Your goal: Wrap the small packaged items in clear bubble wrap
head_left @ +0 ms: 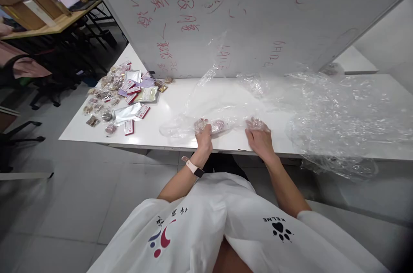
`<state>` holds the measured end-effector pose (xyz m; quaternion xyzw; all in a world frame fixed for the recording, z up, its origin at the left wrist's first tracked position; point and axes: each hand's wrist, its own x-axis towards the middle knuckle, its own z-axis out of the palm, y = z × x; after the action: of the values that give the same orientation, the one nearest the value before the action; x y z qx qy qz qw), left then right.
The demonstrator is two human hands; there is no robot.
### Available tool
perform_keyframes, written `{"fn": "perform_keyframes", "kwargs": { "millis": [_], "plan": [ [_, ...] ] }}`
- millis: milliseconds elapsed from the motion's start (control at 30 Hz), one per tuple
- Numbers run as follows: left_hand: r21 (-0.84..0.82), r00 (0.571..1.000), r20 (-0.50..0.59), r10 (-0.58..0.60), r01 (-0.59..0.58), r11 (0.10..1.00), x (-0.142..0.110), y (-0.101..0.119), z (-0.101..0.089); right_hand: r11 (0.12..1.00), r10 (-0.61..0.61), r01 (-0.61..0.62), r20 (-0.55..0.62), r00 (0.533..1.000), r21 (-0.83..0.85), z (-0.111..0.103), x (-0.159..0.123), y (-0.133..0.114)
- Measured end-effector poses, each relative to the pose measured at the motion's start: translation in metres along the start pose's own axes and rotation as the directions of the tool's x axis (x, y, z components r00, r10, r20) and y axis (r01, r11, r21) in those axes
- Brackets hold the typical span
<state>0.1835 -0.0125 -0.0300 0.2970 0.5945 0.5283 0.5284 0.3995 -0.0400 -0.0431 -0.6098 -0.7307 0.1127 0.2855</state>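
Note:
A clear plastic bag (222, 100) lies spread on the white table (155, 128) in front of me. My left hand (204, 135) is closed on its near edge, fingers tucked into the film beside some pinkish items inside (218, 125). My right hand (258, 135) grips the same edge a little to the right, fingers curled under crumpled film. Both hands sit at the table's front edge. A watch with a pale strap is on my left wrist (193, 166).
A big heap of crumpled clear plastic (342, 118) covers the right of the table. Several small packets and red-and-white cards (122, 96) lie scattered at the left end. A whiteboard with red writing (226, 10) stands behind. Chairs and a wooden desk (48, 27) are at far left.

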Motion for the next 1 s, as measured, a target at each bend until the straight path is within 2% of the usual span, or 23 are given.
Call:
{"fn": "perform_keyframes", "kwargs": {
  "millis": [67, 100, 200, 267, 333, 400, 467, 533, 567, 600, 667, 733, 767, 800, 833, 900, 1000],
  "plan": [
    [0.045, 0.998, 0.056, 0.017, -0.019, 0.999, -0.003, -0.008, 0.005, 0.997, 0.067, -0.067, -0.002, 0.998, 0.034, 0.005, -0.017, -0.007],
    [0.062, 0.996, 0.086, 0.038, -0.044, 0.997, -0.004, -0.012, 0.007, 0.989, 0.105, -0.105, 0.006, 0.994, 0.105, 0.008, -0.019, -0.010],
    [0.114, 0.981, 0.141, 0.132, -0.149, 0.982, -0.005, -0.021, 0.011, 0.885, 0.184, -0.179, 0.029, 0.982, 0.431, 0.014, -0.003, -0.024],
    [0.190, 0.968, 0.144, 0.206, -0.231, 0.954, -0.004, -0.023, 0.009, 0.818, 0.201, -0.156, -0.021, 0.979, 0.554, 0.021, 0.012, -0.035],
    [0.326, 0.939, 0.120, 0.322, -0.344, 0.881, -0.001, -0.020, 0.002, 0.858, 0.119, -0.071, -0.062, 0.991, 0.509, 0.030, 0.021, -0.046],
    [0.483, 0.864, 0.092, 0.495, -0.473, 0.736, 0.001, -0.013, -0.008, 0.935, -0.036, 0.041, -0.021, 0.999, 0.352, 0.039, 0.023, -0.055],
    [0.601, 0.750, 0.090, 0.656, -0.566, 0.565, 0.002, -0.005, -0.020, 0.972, -0.151, 0.136, 0.065, 0.986, 0.189, 0.047, 0.021, -0.060],
    [0.646, 0.643, 0.127, 0.755, -0.631, 0.430, 0.003, 0.001, -0.032, 0.981, -0.191, 0.184, 0.126, 0.973, 0.066, 0.051, 0.020, -0.063],
    [0.645, 0.601, 0.181, 0.779, -0.670, 0.367, 0.004, 0.003, -0.037, 0.981, -0.196, 0.195, 0.145, 0.970, 0.021, 0.052, 0.020, -0.064],
    [0.628, 0.563, 0.272, 0.781, -0.719, 0.299, 0.004, 0.005, -0.042, 0.979, -0.199, 0.204, 0.162, 0.967, -0.016, 0.052, 0.020, -0.065],
    [0.530, 0.467, 0.549, 0.693, -0.836, 0.143, 0.006, 0.007, -0.050, 0.973, -0.207, 0.222, 0.192, 0.959, -0.057, 0.048, 0.021, -0.066],
    [0.394, 0.347, 0.796, 0.495, -0.919, 0.010, 0.007, 0.010, -0.057, 0.969, -0.230, 0.243, 0.206, 0.951, -0.040, 0.042, 0.021, -0.065],
    [0.345, 0.301, 0.866, 0.400, -0.938, -0.041, 0.008, 0.011, -0.060, 0.965, -0.255, 0.261, 0.211, 0.944, -0.004, 0.038, 0.021, -0.063],
    [0.318, 0.275, 0.904, 0.329, -0.944, -0.086, 0.009, 0.013, -0.062, 0.957, -0.288, 0.285, 0.217, 0.933, 0.047, 0.035, 0.020, -0.061],
    [0.312, 0.267, 0.921, 0.284, -0.942, -0.125, 0.010, 0.014, -0.064, 0.945, -0.325, 0.309, 0.225, 0.919, 0.102, 0.032, 0.020, -0.058],
    [0.328, 0.278, 0.928, 0.247, -0.926, -0.189, 0.015, 0.015, -0.065, 0.922, -0.378, 0.339, 0.245, 0.893, 0.185, 0.029, 0.020, -0.052],
    [0.391, 0.339, 0.911, 0.236, -0.892, -0.228, 0.025, 0.018, -0.057, 0.934, -0.348, 0.307, 0.271, 0.897, 0.182, 0.031, 0.026, -0.046]
  ]
}}
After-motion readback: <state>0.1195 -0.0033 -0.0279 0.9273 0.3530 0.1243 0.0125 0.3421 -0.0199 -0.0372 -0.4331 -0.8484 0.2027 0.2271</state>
